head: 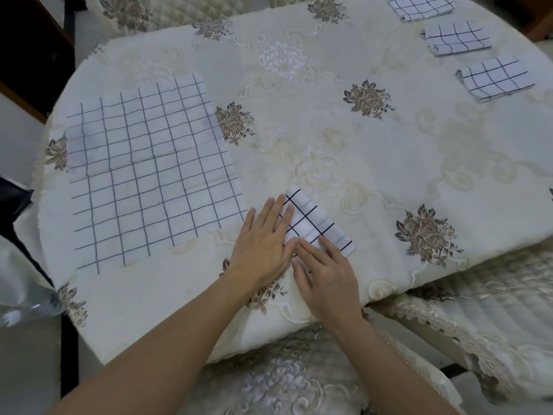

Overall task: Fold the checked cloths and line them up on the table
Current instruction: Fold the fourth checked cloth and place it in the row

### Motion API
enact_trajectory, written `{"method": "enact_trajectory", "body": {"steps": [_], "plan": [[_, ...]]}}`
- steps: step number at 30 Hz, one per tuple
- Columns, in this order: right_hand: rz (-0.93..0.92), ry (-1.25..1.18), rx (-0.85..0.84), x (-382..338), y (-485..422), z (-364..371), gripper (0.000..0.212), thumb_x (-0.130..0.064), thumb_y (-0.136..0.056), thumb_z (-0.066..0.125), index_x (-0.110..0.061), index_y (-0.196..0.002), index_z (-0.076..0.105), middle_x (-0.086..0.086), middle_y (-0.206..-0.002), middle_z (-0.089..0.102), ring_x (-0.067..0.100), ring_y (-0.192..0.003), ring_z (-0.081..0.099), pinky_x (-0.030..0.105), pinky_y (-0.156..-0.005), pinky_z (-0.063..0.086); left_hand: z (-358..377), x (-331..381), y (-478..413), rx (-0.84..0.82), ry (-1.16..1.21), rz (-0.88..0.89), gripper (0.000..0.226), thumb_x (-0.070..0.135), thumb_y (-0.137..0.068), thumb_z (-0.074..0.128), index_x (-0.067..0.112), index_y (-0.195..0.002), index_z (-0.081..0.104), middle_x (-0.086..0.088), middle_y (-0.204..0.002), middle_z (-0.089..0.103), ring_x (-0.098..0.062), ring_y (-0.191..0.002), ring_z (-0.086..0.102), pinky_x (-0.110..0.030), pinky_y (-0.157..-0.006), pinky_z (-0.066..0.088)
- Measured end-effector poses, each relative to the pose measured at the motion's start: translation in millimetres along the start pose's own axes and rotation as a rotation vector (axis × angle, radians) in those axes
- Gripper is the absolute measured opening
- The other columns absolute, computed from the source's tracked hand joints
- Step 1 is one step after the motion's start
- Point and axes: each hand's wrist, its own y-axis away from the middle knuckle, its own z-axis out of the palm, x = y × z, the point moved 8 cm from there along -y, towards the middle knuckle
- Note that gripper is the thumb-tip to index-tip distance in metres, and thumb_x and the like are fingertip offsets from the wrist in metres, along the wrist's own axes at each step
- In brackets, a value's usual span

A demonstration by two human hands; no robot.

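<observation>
- This is a home, a dining room by the look of it: a rounded tabletop (419, 163) dressed in a cream tablecloth (299, 94) embroidered with brown roses and scrollwork.
- Chairs are drawn up all round it: the near chair (284, 381) in a quilted floral cover, the right chair (484, 298) edged with lace, and the far chair (143, 10) in the same quilting.
- Household linen is out: a checked cloth (149, 172) flat on the left, and folded checked cloths (457, 38) along the far right.
- Dark wooden furniture (30, 40) stands at the far left.
</observation>
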Motion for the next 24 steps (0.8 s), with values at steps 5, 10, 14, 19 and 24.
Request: {"method": "enact_trajectory", "body": {"steps": [5, 10, 14, 19, 24], "plan": [[-0.027, -0.052, 0.095, -10, -16, -31, 0.045, -0.038, -0.101, 0.050, -0.006, -0.130, 0.063, 0.010, -0.139, 0.059, 0.027, -0.135, 0.049, 0.040, -0.112, 0.041, 19, -8, -3, 0.005, -0.087, -0.009, 0.069, 0.057, -0.100, 0.001, 0.020, -0.158, -0.006, 0.000, -0.165, -0.017, -0.017, -0.151, -0.016, -0.047, -0.124, 0.001], [-0.289, -0.077, -0.262, -37, -70, 5, 0.072, -0.056, -0.104, 0.024, -0.006, -0.156, 0.025, 0.008, -0.165, 0.018, 0.018, -0.154, 0.007, 0.042, -0.124, 0.016, 22, -1, 0, 0.009, -0.147, 0.052, 0.076, 0.050, -0.100, 0.028, 0.018, -0.157, -0.010, -0.006, -0.165, -0.015, -0.020, -0.151, -0.019, -0.051, -0.123, 0.000], [-0.307, 0.064, -0.340, -2, -86, 39, 0.079, -0.063, -0.101, 0.017, -0.008, -0.157, 0.020, 0.005, -0.166, 0.013, 0.016, -0.154, 0.007, 0.042, -0.123, 0.018, 22, -4, -4, 0.034, -0.083, 0.000, 0.073, 0.047, -0.100, 0.024, 0.016, -0.158, -0.007, -0.003, -0.166, -0.011, -0.014, -0.152, -0.015, -0.048, -0.124, 0.002], [-0.299, 0.228, -0.378, 25, -87, 39, 0.086, -0.070, -0.098, 0.004, -0.010, -0.159, 0.009, 0.004, -0.167, 0.005, 0.015, -0.154, 0.000, 0.044, -0.124, 0.013, 22, -8, -4, 0.045, -0.117, -0.025, 0.072, 0.053, -0.101, 0.012, 0.012, -0.158, -0.003, -0.001, -0.166, -0.010, -0.013, -0.152, -0.013, -0.047, -0.124, 0.006], [-0.219, 0.222, -0.365, 37, -88, 39, 0.086, -0.070, -0.097, 0.009, -0.010, -0.159, 0.011, 0.004, -0.167, 0.003, 0.015, -0.154, -0.002, 0.046, -0.125, 0.009, 20, -8, -4, 0.049, -0.117, -0.028, 0.073, 0.056, -0.102, 0.014, 0.012, -0.158, 0.001, -0.002, -0.167, -0.008, -0.014, -0.152, -0.010, -0.047, -0.124, 0.008]]}}
